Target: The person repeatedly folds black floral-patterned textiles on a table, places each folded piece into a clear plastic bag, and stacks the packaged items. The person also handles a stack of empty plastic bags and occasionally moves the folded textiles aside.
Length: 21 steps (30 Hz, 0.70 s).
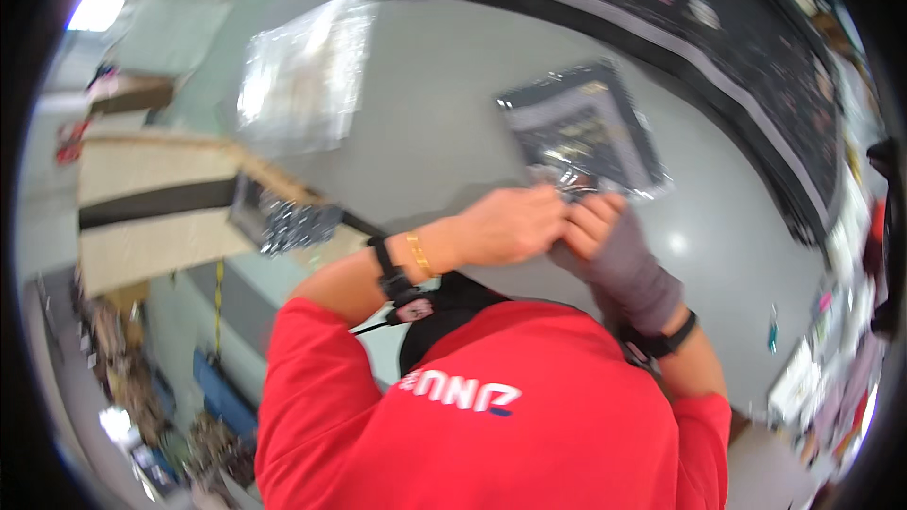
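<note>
From the head view I am seeing my left hand (505,225) and grey-gloved right hand (597,227) both pinching shut on the near edge of a dark, clear-wrapped flat packet (581,132) lying on the grey worktop (425,113). I judge I am working that edge open; next needs a firm, steady pull apart.

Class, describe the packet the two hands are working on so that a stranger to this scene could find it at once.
Start at the grey table. Near its middle, the left hand and the right hand meet at the near edge of a flat dark packet in clear wrap. The other clear bag, farther left, looks pale and silvery and lies untouched.
</note>
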Motion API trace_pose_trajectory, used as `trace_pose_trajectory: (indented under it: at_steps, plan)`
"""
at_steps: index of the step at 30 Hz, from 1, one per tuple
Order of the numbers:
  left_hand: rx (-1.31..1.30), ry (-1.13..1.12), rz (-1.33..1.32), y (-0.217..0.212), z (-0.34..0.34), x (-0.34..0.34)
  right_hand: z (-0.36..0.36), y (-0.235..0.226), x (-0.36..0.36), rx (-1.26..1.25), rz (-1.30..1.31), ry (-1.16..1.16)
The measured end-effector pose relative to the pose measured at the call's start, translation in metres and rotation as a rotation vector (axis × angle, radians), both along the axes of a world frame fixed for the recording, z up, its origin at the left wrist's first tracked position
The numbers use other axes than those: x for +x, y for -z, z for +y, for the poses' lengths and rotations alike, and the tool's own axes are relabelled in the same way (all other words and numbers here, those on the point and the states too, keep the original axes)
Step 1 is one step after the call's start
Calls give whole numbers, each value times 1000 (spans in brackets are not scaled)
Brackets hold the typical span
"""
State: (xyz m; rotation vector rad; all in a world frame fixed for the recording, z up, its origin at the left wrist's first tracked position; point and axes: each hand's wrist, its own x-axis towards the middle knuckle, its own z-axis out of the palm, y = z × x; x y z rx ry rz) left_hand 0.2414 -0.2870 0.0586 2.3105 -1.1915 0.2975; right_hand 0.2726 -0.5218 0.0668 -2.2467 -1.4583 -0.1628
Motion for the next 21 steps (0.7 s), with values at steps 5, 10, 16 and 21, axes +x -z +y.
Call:
trace_pose_trajectory:
  at_steps: [5,10,16,21]
  plan:
    - [-123,-41,120,10,12,-14,-54,-27,43,-131,-132,122]
    - [-238,-129,-59,-4,5,-20,-67,-24,47,-79,-114,83]
    - [-533,-691,-61,-33,34,-70,40,-55,39,133,181,-28]
    - [-1618,-315,1033,-21,77,-160,108,-107,3,284,306,-305]
